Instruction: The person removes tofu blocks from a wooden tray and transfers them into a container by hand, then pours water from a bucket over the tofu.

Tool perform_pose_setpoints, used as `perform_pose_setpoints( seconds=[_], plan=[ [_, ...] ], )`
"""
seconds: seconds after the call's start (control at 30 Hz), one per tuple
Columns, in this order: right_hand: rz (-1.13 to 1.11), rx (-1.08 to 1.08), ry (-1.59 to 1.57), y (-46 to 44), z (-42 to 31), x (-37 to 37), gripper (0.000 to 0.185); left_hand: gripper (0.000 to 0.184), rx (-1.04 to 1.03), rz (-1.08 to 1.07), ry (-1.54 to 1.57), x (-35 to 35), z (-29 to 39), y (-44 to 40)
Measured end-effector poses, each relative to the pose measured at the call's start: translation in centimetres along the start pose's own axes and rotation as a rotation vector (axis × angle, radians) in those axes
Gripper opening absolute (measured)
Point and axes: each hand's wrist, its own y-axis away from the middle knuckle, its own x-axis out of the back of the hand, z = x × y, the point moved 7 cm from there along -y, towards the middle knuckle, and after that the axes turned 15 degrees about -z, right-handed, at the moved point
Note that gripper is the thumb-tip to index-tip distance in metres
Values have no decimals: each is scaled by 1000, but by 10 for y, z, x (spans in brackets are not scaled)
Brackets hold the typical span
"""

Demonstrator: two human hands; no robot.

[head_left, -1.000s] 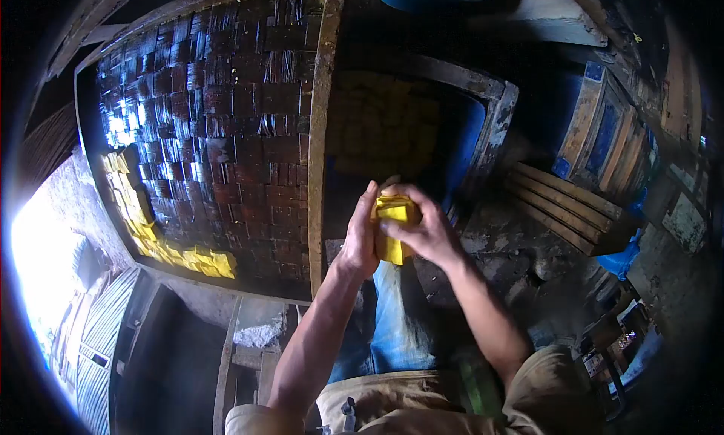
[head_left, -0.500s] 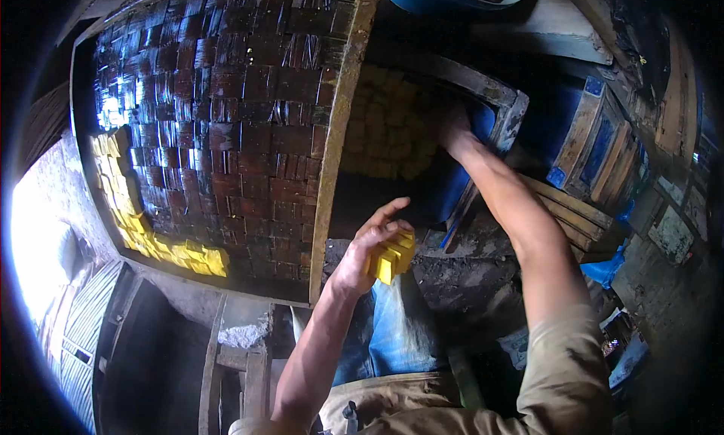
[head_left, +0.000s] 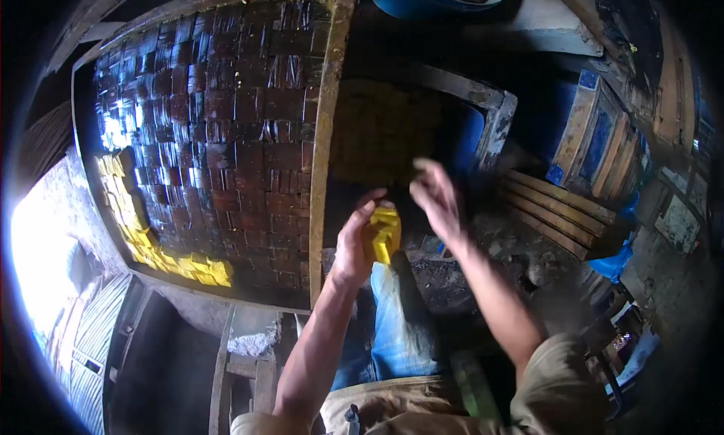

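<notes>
My left hand (head_left: pixel 356 243) is closed around a small stack of yellow tofu blocks (head_left: pixel 383 235), held above my lap. Just right of it hovers my right hand (head_left: pixel 439 201), slightly blurred, with thumb and fingers apart and nothing visible between them. To the left, a dark woven tray (head_left: pixel 226 133) in a wooden frame carries a row of yellow tofu pieces (head_left: pixel 170 260) along its left and near edges. Beyond my hands, more yellow tofu (head_left: pixel 385 126) lies in deep shadow inside a wood-framed container (head_left: pixel 467 92).
A wooden rail (head_left: pixel 326 148) borders the woven tray on its right. Slatted wooden crates (head_left: pixel 558 212) and a blue-cornered wooden frame (head_left: pixel 577 126) stand at the right. A blue tub (head_left: pixel 422 4) sits at the far side. A wooden stool-like stand (head_left: pixel 253 344) is near my left arm.
My right hand has drawn back from the shadowed container toward my left hand. The left hand has shifted slightly left and still holds the tofu; its fingers have curled in more.
</notes>
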Motion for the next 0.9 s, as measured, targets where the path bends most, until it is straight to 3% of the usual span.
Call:
perform_pose_setpoints(
  seconds=[0.03,0.07,0.1,0.2,0.23,0.27,0.3,0.37,0.43,0.5,0.53,0.57,0.63,0.67,0.73,0.9],
  plan=[
    [-58,41,-94,23,-12,-13,75,49,3,0,-7,-5,-3,-9],
    [-38,219,-19,31,-8,-19,79,47,-19,33,7,-7,-7,-19],
    [-115,218,-427,37,-10,-35,75,45,-42,66,20,-10,-13,-28],
    [61,355,-643,31,10,-39,63,39,-57,117,-57,-43,-17,-53],
    [52,357,-654,28,12,-35,63,38,-23,150,-113,-39,-19,-59],
    [4,324,-623,23,15,-31,63,39,-6,-27,-77,-46,-21,-62],
    [-44,292,-595,20,16,-30,63,39,-6,-10,-88,-39,-22,-63],
    [-79,322,-522,17,21,-21,65,42,-25,-53,120,-31,-24,-67],
    [-202,113,-463,3,33,-22,63,43,-39,-41,215,-33,-22,-63],
    [-156,41,-444,-16,50,-22,59,44,-167,184,76,-13,-18,-46],
    [-58,182,-125,-23,36,-16,57,46,-135,217,175,3,-31,-36],
    [-18,252,35,-34,29,-17,56,48,-98,254,-30,27,-41,-25],
    [79,334,329,-63,23,-22,54,47,-253,480,-116,23,-41,13],
    [97,337,393,-77,26,-28,53,47,-255,483,-114,17,-38,24],
    [126,334,512,-111,36,-42,52,51,-230,255,-282,-16,-17,32],
    [179,306,715,-164,58,-70,48,56,-212,170,-291,-23,-8,54]
  ],
)
